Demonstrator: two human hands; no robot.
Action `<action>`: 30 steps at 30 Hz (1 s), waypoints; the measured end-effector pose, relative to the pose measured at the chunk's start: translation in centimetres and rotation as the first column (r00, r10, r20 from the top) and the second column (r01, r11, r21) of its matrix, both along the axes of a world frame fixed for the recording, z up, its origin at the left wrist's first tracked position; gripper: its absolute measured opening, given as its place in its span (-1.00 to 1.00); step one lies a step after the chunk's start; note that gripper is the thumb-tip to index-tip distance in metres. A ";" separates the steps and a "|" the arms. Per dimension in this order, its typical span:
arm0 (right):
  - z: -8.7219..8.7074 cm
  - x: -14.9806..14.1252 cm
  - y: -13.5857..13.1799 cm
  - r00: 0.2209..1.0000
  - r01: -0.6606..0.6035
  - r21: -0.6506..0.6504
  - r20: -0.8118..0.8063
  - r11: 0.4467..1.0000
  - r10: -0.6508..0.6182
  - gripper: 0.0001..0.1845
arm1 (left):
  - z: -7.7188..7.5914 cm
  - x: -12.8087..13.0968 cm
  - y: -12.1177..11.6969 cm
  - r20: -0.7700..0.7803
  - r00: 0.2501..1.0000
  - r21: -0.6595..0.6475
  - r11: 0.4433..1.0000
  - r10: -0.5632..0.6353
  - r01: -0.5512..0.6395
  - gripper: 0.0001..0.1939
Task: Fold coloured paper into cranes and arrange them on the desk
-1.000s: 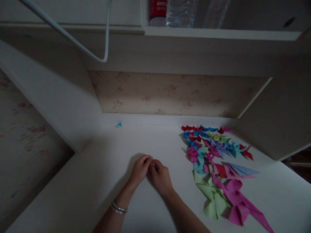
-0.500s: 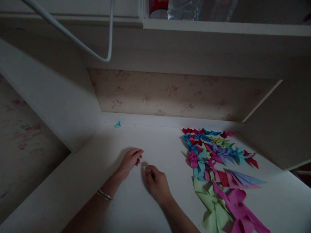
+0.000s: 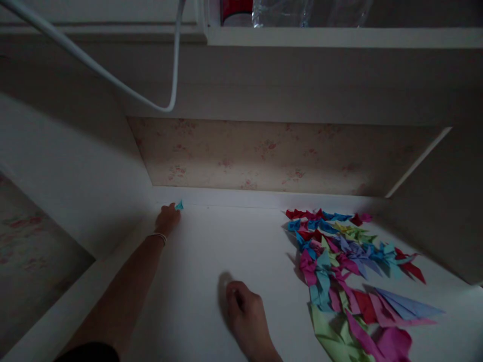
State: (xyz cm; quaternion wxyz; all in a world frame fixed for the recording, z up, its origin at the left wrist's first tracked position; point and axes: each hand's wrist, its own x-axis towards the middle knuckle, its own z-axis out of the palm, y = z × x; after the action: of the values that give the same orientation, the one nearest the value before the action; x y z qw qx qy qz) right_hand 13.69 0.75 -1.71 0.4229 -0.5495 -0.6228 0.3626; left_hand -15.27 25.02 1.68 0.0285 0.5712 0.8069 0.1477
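The little turquoise paper piece (image 3: 179,205) lies at the foot of the white strip (image 3: 241,198), near its left end, right by the fingertips of the left hand (image 3: 168,219) and slightly to their right. That hand is much the nearer; I can't tell whether its fingers pinch the paper or merely touch it. It's too small to show a long axis. The right hand (image 3: 247,318) sits well out from the strip, fingers curled inward, possibly around something I can't see.
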 end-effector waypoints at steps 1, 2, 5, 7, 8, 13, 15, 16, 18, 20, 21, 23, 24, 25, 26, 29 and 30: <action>0.0 0.0 0.0 1.000 0.000 -0.002 0.000 1.000 0.000 -0.70 | -0.3 -0.2 0.3 -0.007 1.000 0.002 1.000 0.004 -0.004 -0.54; 0.0 0.0 0.1 1.000 -0.001 -0.004 -0.003 1.000 0.001 -0.70 | -0.6 -0.3 0.7 -0.006 1.000 0.010 1.000 0.010 -0.010 -0.58; 0.0 0.0 0.2 1.000 0.003 -0.005 -0.011 1.000 -0.003 -0.71 | -1.0 -0.6 1.3 0.011 1.000 0.041 0.999 0.010 -0.010 -0.68; -0.1 0.0 0.3 1.000 0.007 -0.003 -0.015 1.000 -0.007 -0.72 | -0.9 -0.6 1.4 0.026 1.000 0.072 0.997 -0.003 0.001 -0.70; -0.1 0.0 0.3 1.000 0.008 -0.001 -0.017 1.000 -0.008 -0.72 | -0.8 -0.5 1.2 0.035 0.999 0.091 0.996 -0.017 0.014 -0.71; -0.1 0.0 0.2 0.999 -0.005 0.004 -0.039 1.000 0.005 -0.75 | 0.4 1.4 -1.0 0.087 0.986 0.196 0.973 -0.140 0.120 -0.73; -0.1 0.0 0.2 0.997 -0.011 0.009 -0.074 1.000 0.011 -0.77 | 0.8 3.0 -2.8 0.149 0.971 0.235 0.960 -0.188 0.150 -0.67; -0.1 0.0 0.2 0.994 -0.012 0.010 -0.105 1.000 0.013 -0.78 | 1.0 3.9 -3.9 0.206 0.954 0.257 0.953 -0.217 0.161 -0.64; -0.2 0.1 0.2 0.982 -0.012 -0.003 -0.187 1.000 0.011 -0.78 | 1.3 6.0 -6.6 0.423 0.851 0.336 0.926 -0.312 0.173 -0.59; -0.3 0.3 0.3 0.957 -0.007 -0.041 -0.291 0.999 -0.005 -0.75 | 1.5 8.1 -9.7 0.556 0.742 0.364 0.912 -0.375 0.188 -0.59; -0.3 0.4 0.4 0.936 -0.002 -0.068 -0.350 0.998 -0.022 -0.72 | 1.5 9.1 -11.2 0.594 0.710 0.364 0.913 -0.379 0.182 -0.59; -0.4 0.5 0.5 0.882 0.005 -0.121 -0.468 0.993 -0.061 -0.66 | 1.4 10.8 -14.3 0.673 0.632 0.346 0.919 -0.384 0.190 -0.58; -0.4 0.6 0.6 0.850 0.002 -0.144 -0.521 0.990 -0.077 -0.63 | 1.3 11.6 -15.7 0.706 0.596 0.337 0.921 -0.383 0.194 -0.57; -0.3 0.6 0.6 0.820 -0.007 -0.159 -0.566 0.987 -0.085 -0.61 | 1.1 12.2 -16.9 0.733 0.565 0.325 0.924 -0.380 0.201 -0.56; -0.3 0.6 0.7 0.795 -0.017 -0.167 -0.601 0.986 -0.088 -0.58 | 0.9 12.8 -18.1 0.753 0.542 0.313 0.928 -0.373 0.203 -0.56; -0.1 0.6 0.6 0.740 -0.061 -0.167 -0.670 0.984 -0.068 -0.51 | 0.1 14.0 -20.6 0.782 0.507 0.296 0.931 -0.364 0.213 -0.58; 0.0 0.6 0.6 0.724 -0.070 -0.167 -0.687 0.983 -0.065 -0.48 | -0.2 14.3 -21.1 0.789 0.492 0.294 0.929 -0.368 0.223 -0.58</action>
State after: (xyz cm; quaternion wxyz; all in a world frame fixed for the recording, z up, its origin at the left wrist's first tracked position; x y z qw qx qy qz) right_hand 14.33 1.31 -1.70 0.5718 -0.4107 -0.3859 0.5962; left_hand -0.93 3.89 1.46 0.3886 0.5621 0.5713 0.4546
